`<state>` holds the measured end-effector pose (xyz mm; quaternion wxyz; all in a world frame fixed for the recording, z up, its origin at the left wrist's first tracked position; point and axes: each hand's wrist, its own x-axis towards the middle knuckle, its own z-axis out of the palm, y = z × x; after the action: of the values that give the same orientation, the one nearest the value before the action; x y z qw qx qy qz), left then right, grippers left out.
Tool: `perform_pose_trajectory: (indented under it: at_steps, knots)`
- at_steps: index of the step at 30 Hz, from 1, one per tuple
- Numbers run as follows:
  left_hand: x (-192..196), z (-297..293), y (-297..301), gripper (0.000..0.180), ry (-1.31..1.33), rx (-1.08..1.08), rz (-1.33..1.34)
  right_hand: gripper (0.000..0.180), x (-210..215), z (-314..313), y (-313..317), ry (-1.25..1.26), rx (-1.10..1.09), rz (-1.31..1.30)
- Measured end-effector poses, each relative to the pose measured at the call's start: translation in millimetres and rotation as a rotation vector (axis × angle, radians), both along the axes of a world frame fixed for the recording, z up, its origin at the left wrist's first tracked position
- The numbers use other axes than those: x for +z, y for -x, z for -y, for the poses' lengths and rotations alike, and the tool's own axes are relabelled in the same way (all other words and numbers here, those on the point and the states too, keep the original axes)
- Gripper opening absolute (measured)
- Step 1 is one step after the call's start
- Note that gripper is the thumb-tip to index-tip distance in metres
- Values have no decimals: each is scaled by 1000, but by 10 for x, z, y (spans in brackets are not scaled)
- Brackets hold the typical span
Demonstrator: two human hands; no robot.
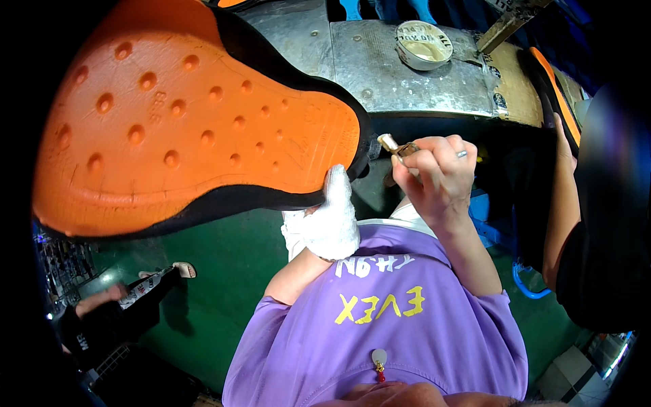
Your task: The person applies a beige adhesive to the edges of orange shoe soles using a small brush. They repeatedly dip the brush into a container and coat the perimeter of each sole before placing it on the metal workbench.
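A large seat-shaped pad [203, 129] fills the upper left, with its orange dimpled face toward me and a black edge around it. My left hand [332, 220], in a white glove, grips its narrow end near the lower edge. The thumb lies on the orange face; the other fingers are mostly hidden. My right hand [437, 173] is bare, with a ring on one finger. It pinches a small brush-like tool [388, 142] with a pale tip, held just right of the pad's narrow end and apart from it.
Beyond my hands is a metal-topped bench [380, 88] with a white bowl [424, 47] of pale paste. Another person's arm [563, 203] at the right holds a similar orange and black pad [556, 95]. Another person [108, 312] is at lower left, over the green floor [203, 285].
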<state>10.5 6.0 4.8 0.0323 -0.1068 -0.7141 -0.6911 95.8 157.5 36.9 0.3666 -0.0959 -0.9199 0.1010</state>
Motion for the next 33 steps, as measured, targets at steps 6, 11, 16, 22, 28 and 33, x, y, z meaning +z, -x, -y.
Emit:
perform_pose_trajectory:
  at_steps: [6,11,16,22,28,33]
  knots:
    - [20,13,-73,28,-125,-1,173,32,63,59,-19,36,52,8]
    - [-399,215,38,30,511,-86,-434,27,12,-77,8,-32,-79,20]
    - [-129,100,-25,27,-184,-109,306,26,134,-104,-54,71,23,41]
    - [-169,83,-25,18,-194,-84,194,24,149,-178,-95,63,224,134]
    - [267,-25,-41,15,-335,-149,262,22,54,-133,-171,8,327,122]
    - [215,-10,15,27,-298,-184,147,26,18,-184,-297,102,301,36]
